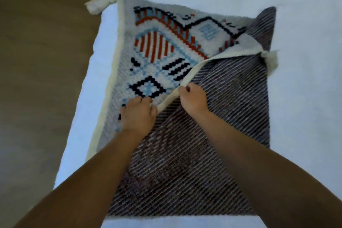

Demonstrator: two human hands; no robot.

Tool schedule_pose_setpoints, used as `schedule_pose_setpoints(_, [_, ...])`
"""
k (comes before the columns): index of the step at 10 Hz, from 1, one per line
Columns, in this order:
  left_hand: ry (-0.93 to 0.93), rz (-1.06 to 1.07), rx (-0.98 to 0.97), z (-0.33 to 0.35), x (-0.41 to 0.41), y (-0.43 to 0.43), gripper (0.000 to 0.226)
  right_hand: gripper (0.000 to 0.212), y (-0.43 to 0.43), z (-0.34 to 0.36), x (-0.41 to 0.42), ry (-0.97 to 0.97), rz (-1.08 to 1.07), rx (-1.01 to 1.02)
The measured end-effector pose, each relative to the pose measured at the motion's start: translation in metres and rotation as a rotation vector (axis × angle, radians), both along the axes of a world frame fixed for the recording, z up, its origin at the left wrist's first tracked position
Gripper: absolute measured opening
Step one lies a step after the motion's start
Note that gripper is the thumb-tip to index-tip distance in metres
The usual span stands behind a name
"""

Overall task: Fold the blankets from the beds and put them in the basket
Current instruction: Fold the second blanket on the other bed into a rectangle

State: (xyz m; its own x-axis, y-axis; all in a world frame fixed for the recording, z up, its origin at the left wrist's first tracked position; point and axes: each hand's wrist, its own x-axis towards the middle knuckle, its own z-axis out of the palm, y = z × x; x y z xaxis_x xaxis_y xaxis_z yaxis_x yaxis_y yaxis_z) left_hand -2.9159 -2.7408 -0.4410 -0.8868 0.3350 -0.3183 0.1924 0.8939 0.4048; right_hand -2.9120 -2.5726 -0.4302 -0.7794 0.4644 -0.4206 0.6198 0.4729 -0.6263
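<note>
A knitted blanket (159,46) lies on the white bed (305,98). Its face is white with red, light blue and navy patterns, and its dark striped underside (212,135) is turned up over the right and near part. A cream border runs diagonally between the two sides, with a cream tassel at the far left corner (96,4) and another at the right (270,59). My left hand (137,114) grips the cream border from the patterned side. My right hand (193,98) pinches the same border a little further along, from the striped side.
A brown wooden floor (37,79) runs along the left of the bed. The bed's white sheet stretches beyond and to the right of the blanket. No basket is in view.
</note>
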Motion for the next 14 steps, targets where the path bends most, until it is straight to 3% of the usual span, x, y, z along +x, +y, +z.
schedule_pose_setpoints(1, [-0.010, -0.084, -0.031, 0.000, -0.039, 0.077, 0.036, 0.036, 0.067, 0.002, -0.020, 0.005, -0.179, 0.020])
schedule_pose_setpoints(2, [-0.059, -0.108, -0.039, -0.009, -0.063, 0.131, 0.043, 0.030, 0.117, 0.000, -0.039, 0.087, -0.489, -0.143])
schedule_pose_setpoints(3, [-0.113, -0.013, -0.023, -0.021, -0.080, 0.157, 0.041, 0.030, 0.146, -0.005, -0.051, 0.156, -0.708, -0.446])
schedule_pose_setpoints(4, [-0.096, 0.040, -0.034, -0.029, -0.087, 0.162, 0.031, 0.027, 0.155, -0.011, -0.065, 0.182, -0.728, -0.578])
schedule_pose_setpoints(5, [-0.059, 0.046, 0.071, -0.031, -0.089, 0.159, 0.021, 0.029, 0.157, -0.009, -0.084, 0.231, -0.787, -0.548])
schedule_pose_setpoints(7, [-0.077, 0.118, 0.302, -0.020, -0.108, 0.134, 0.024, 0.041, 0.140, 0.003, -0.142, 0.256, -0.707, -0.322])
schedule_pose_setpoints(9, [-0.062, 0.223, 0.427, -0.022, -0.172, 0.064, 0.022, 0.023, 0.073, 0.005, -0.236, 0.250, -0.514, -0.131])
schedule_pose_setpoints(10, [-0.055, 0.264, 0.429, -0.032, -0.207, 0.016, 0.019, 0.031, 0.007, 0.009, -0.287, 0.096, -0.175, 0.147])
schedule_pose_setpoints(11, [-0.124, 0.280, 0.383, -0.047, -0.229, -0.024, 0.017, 0.036, -0.051, -0.001, -0.331, 0.099, 0.059, 0.303])
schedule_pose_setpoints(12, [-0.225, 0.305, 0.397, -0.063, -0.241, -0.045, 0.017, 0.029, -0.085, -0.024, -0.384, 0.201, -0.297, -0.107])
schedule_pose_setpoints(13, [-0.282, 0.326, 0.431, -0.074, -0.242, -0.048, 0.020, 0.031, -0.101, -0.060, -0.395, 0.058, -0.101, 0.082])
schedule_pose_setpoints(14, [-0.249, 0.290, 0.421, -0.079, -0.232, -0.044, 0.030, 0.049, -0.104, -0.071, -0.396, 0.106, -0.271, 0.025])
